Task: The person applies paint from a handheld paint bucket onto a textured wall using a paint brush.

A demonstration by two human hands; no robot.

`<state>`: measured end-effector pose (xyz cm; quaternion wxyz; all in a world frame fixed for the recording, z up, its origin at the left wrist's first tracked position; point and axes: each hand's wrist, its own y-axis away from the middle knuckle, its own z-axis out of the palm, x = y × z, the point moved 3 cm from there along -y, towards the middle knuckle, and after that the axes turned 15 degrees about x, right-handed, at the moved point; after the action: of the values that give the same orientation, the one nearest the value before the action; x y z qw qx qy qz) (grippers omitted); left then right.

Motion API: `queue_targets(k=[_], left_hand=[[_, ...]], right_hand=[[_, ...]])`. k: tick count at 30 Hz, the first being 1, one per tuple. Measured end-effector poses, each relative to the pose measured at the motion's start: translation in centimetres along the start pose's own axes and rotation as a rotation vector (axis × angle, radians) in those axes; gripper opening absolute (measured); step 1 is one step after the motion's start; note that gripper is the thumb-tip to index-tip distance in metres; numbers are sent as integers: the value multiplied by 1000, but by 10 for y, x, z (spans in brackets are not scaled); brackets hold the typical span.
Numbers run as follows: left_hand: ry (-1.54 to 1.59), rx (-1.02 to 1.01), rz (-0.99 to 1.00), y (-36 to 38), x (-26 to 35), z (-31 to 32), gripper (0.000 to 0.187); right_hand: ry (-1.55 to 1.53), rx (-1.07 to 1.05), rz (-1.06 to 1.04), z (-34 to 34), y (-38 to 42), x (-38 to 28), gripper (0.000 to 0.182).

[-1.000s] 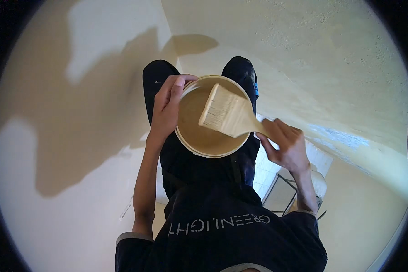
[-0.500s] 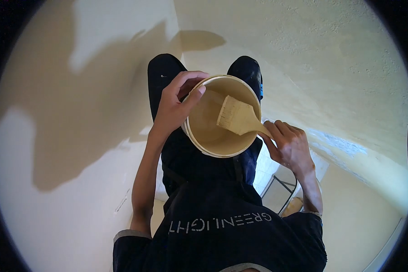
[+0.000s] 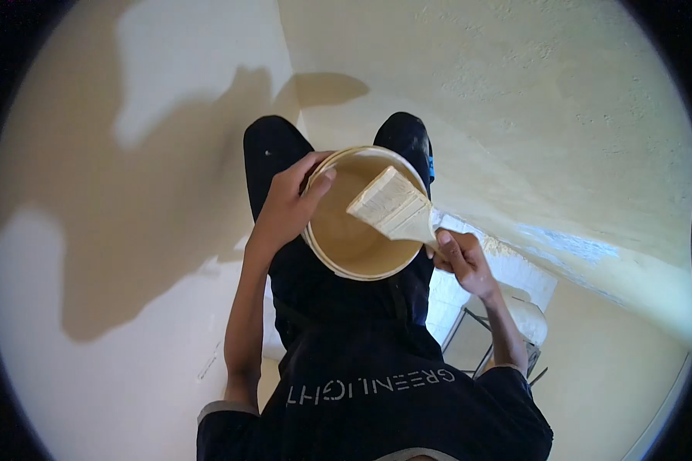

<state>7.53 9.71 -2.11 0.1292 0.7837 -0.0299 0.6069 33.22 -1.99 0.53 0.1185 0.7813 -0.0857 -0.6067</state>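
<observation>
The handle of the paintbrush [image 3: 396, 207] is clasped in the closed right hand [image 3: 465, 261], the thumb being laid along it. The brush head is held forward and to the left of that hand, over the mouth of the bucket [image 3: 342, 250]. Its long axis is slanted diagonally, the bristles being pointed away from the right hand, forward-left. The bucket's rim is gripped by the curled left hand [image 3: 288, 203], the bucket being placed just to that hand's right.
</observation>
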Motion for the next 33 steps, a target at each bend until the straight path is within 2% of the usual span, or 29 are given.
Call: queue_targets(k=[2, 4, 7, 9, 10, 12, 14, 15, 16, 17, 19, 21, 23, 25, 27, 28, 29, 31, 32, 33], left_hand=[[-12, -22, 52, -4, 0, 5, 39], [186, 48, 226, -8, 2, 9, 40], [6, -70, 275, -10, 17, 6, 43], [17, -74, 332, -7, 32, 7, 44], [-3, -59, 383, -10, 38, 8, 44], [-64, -129, 344, -11, 36, 16, 50], [-31, -103, 408, -15, 24, 28, 55], [15, -89, 439, -14, 26, 31, 59], [-49, -99, 456, -12, 24, 32, 56], [-54, -92, 464, -11, 23, 32, 56], [169, -83, 349, -5, 34, 30, 50], [219, -74, 318, -5, 33, 32, 45], [337, -82, 117, -6, 26, 32, 42], [373, -92, 80, -4, 29, 29, 41], [408, -101, 40, -4, 27, 31, 40], [431, -124, 107, -6, 23, 33, 39], [455, -148, 173, -5, 19, 33, 39], [447, -117, 128, -1, 21, 34, 37], [468, -113, 131, 2, 21, 35, 38], [489, -110, 137, 2, 22, 35, 39]], right_hand=[[-132, 11, 54, 4, 2, 3, 48], [-197, 44, 25, 8, -3, -4, 49], [-299, 177, -38, 18, -16, -26, 51], [-362, 315, -35, 27, -31, -40, 53], [-400, 318, -107, 32, -42, -44, 54], [-457, 324, -65, 43, -61, -50, 54], [-495, 325, -64, 56, -79, -52, 54], [-495, 294, 14, 64, -85, -50, 53], [-493, 262, 96, 70, -88, -48, 52], [-495, 257, 86, 75, -89, -47, 52], [-522, 117, 127, 88, -89, -47, 50], [-537, 83, 119, 90, -87, -47, 49], [-515, 84, 117, 93, -85, -45, 49], [-512, 56, 102, 94, -82, -48, 48], [-338, 40, 11, 89, -72, -58, 47], [-204, 41, 1, 82, -67, -57, 41], [-203, 41, -6, 77, -63, -55, 41], [279, 179, -399, 63, -57, -59, 33], [281, 178, -407, 54, -51, -62, 33], [229, 312, -362, 41, -44, -68, 29]])
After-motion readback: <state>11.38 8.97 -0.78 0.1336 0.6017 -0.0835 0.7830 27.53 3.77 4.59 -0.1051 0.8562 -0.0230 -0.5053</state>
